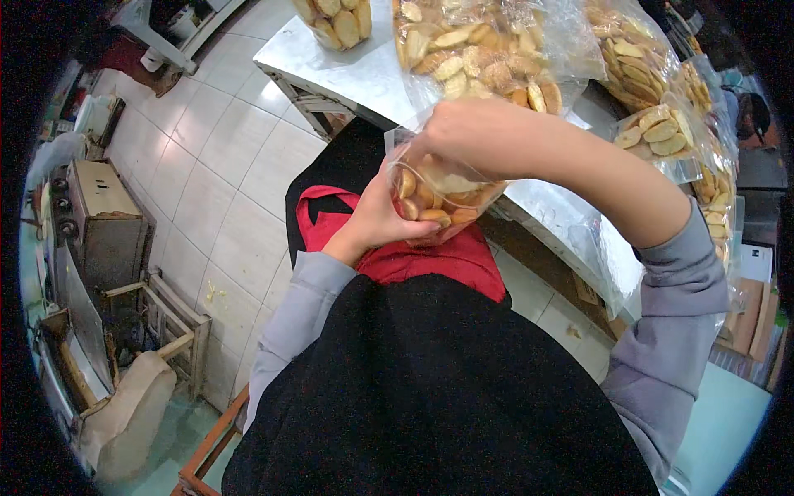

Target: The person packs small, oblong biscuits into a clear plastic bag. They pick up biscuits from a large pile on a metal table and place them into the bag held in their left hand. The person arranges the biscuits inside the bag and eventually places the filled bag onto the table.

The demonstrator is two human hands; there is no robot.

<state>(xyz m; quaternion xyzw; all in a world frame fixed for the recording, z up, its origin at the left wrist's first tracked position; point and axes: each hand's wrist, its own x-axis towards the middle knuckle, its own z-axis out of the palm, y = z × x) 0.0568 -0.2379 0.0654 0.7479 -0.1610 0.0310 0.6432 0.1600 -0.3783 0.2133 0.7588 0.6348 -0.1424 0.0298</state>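
A clear plastic bag (451, 202), partly filled with oval, golden-brown slices that look like rusks, is held over my lap. My left hand (376, 217) grips its near left side, with the thumb lying across the front. From the right, my right hand (467, 132) reaches to the bag's top, wrist bent and fingers pointing down into the opening. Those fingers are hidden, so whether they pinch a slice does not show. Just beyond, a large clear bag (488, 62) of the same slices lies on the white tabletop (331, 78).
A filled bag (337, 23) stands near the table's far left corner. More filled bags (633, 66) crowd the right, one smaller (662, 132). On the tiled floor (223, 149) at left are a wooden frame (186, 335) and a box-shaped cabinet (103, 202). Red cloth (447, 269) covers my lap.
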